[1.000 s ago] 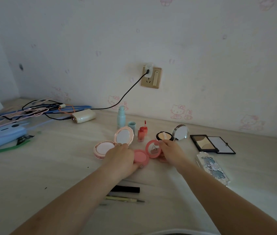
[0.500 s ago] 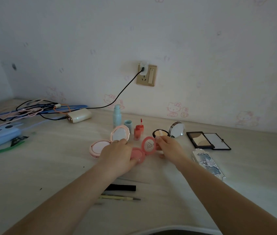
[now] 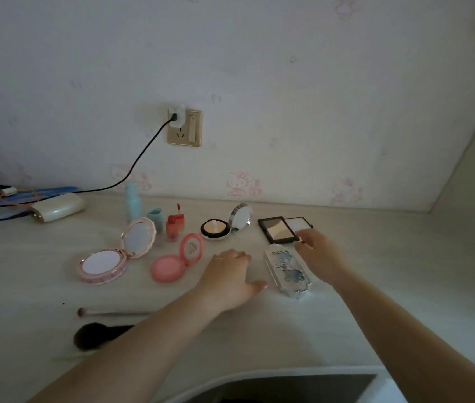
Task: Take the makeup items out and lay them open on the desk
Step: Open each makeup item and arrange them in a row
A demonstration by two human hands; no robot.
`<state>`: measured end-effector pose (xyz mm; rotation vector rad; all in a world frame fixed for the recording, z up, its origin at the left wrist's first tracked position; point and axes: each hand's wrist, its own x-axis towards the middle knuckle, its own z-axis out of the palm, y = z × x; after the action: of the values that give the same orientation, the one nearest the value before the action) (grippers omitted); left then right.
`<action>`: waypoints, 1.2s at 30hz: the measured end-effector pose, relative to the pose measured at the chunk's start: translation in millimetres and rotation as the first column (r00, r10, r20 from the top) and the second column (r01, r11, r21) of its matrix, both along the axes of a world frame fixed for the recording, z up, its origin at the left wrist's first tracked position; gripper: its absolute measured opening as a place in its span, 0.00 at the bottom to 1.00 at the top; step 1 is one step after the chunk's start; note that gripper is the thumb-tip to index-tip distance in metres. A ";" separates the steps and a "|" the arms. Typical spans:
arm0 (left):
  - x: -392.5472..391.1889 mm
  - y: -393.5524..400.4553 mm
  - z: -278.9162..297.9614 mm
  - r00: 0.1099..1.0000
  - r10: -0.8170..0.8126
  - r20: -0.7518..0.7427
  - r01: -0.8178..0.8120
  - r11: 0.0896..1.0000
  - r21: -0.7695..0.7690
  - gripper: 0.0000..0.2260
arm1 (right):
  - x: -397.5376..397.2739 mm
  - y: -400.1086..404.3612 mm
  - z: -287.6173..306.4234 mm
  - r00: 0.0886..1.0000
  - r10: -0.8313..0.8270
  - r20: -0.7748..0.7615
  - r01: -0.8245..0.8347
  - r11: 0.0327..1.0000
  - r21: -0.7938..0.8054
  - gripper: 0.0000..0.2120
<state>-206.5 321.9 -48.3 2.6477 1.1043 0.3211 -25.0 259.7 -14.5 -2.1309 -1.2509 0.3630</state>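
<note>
Flanking glittery oblong case (image 3: pixel 287 270), relaxed bare hands

Back row: bottle (image 3: pixel 132 200), lip gloss (image 3: pixel 174 222), cushion compact (image 3: pixel 216 229), contour palette (image 3: pixel 281 229), left to right on the surface (image 3: pixel 405 271).
Front row: powder compact (image 3: pixel 105 264) left of blush compact (image 3: pixel 172 264); ornate case (image 3: pixel 287 269) right.
Nearest: two brushes (image 3: pixel 105 312).

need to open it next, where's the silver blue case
In the head view the silver blue case lies closed right of centre, between the left hand and right hand.
</note>
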 end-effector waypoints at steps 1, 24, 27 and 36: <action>7.9 -1.5 -1.2 1.000 0.002 -0.019 -0.002 1.000 -0.017 0.30 | 3.8 -4.1 -5.9 1.000 -0.006 -0.005 0.005 0.999 -0.041 0.18; 32.6 -18.9 20.9 0.686 0.182 0.704 0.268 0.837 -0.478 0.27 | -31.2 -9.1 -15.7 0.731 0.204 -0.652 0.046 0.938 0.344 0.13; 12.6 -11.9 36.9 0.677 0.245 0.694 0.317 0.754 -0.576 0.28 | -27.4 -12.5 -8.9 0.847 0.243 -0.473 -0.055 0.925 0.377 0.16; -36.3 -0.6 59.8 0.799 0.148 0.582 0.364 0.652 -0.666 0.21 | -16.5 -21.3 14.9 0.751 0.446 0.487 -0.566 0.815 0.128 0.29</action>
<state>-242.9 321.4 11.6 1.6500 0.6302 0.4899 -41.5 238.5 0.4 -1.6477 -2.0337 -0.0826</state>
